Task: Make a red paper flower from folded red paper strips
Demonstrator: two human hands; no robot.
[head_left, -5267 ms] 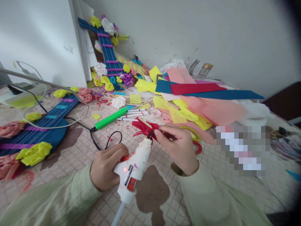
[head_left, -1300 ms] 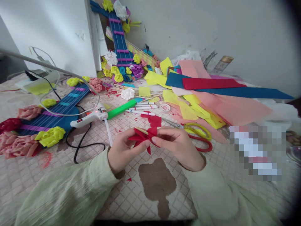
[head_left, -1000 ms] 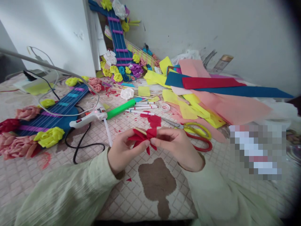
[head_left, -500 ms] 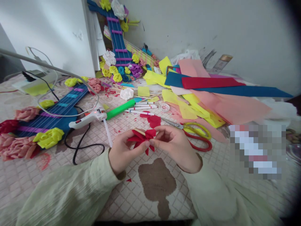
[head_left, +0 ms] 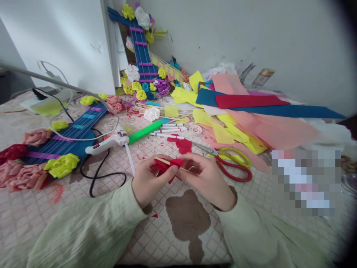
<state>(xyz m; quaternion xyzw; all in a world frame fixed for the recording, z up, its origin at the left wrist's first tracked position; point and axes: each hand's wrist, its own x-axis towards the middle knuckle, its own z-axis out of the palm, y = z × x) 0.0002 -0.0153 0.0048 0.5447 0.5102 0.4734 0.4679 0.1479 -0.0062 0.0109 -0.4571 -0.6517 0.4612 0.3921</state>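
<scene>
My left hand [head_left: 147,182] and my right hand [head_left: 208,178] meet over the patterned cloth, both pinched on a small red paper flower [head_left: 166,166] built on a thin wooden stick. The stick runs across between my thumbs. A white glue gun [head_left: 107,143] lies on the cloth to the left of my hands, its glue stick pointing toward me and its black cord looping beside it. A loose red paper scrap [head_left: 184,146] rests just beyond the flower.
Red and yellow scissors [head_left: 231,163] lie right of my hands. A green cutter [head_left: 145,131] and several white markers [head_left: 170,131] sit behind. Coloured paper sheets [head_left: 251,111] pile at the right. Blue paper guitars [head_left: 69,130] with paper roses lie left and lean on the wall.
Five seconds ago my left hand held the glue gun at the flower; now the gun lies on the cloth and both hands hold the flower, turning it slightly lower.
</scene>
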